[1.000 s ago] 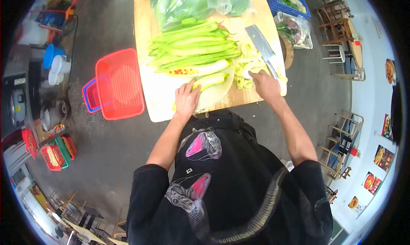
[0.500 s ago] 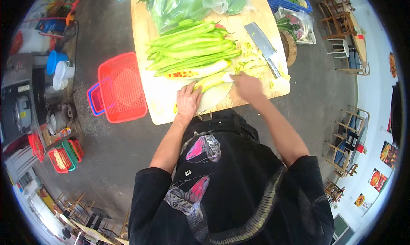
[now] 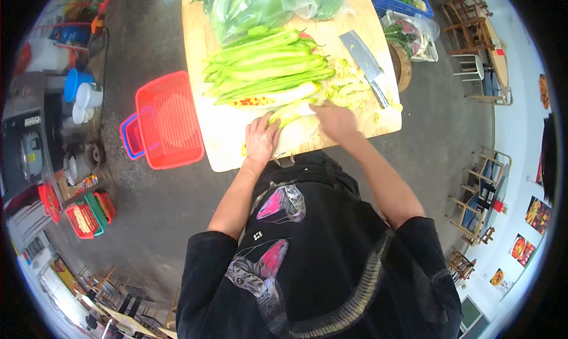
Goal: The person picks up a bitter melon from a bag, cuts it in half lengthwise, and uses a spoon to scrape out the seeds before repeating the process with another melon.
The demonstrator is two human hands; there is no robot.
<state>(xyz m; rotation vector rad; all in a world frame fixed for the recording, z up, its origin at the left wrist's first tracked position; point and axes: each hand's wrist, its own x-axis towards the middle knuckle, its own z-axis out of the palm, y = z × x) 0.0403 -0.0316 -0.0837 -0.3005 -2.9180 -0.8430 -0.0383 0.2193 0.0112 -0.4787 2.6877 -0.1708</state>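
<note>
My left hand [image 3: 261, 139] presses the left end of a long pale green pepper [image 3: 291, 112] against the near part of a wooden board [image 3: 231, 152], its fingers curled over it. My right hand [image 3: 336, 121] is closed at the pepper's right end, slightly blurred; what sits inside its fingers is hidden. Just beyond lies a pepper with red bits along it [image 3: 251, 102]. Behind that is a pile of long green peppers [image 3: 272, 64]. A cleaver [image 3: 362, 55] rests flat at the right, beside pale green scraps [image 3: 349, 90].
A plastic bag of green vegetables [image 3: 254, 10] lies at the board's far end. Red baskets [image 3: 171, 120] stand left of the board. Blue [image 3: 408, 2] and white crates [image 3: 423, 40] of vegetables are at the far right, near a round wooden block [image 3: 400, 67].
My right hand has shifted slightly left along the pepper, and a white patch by its fingers shows less. My left hand stays in place.
</note>
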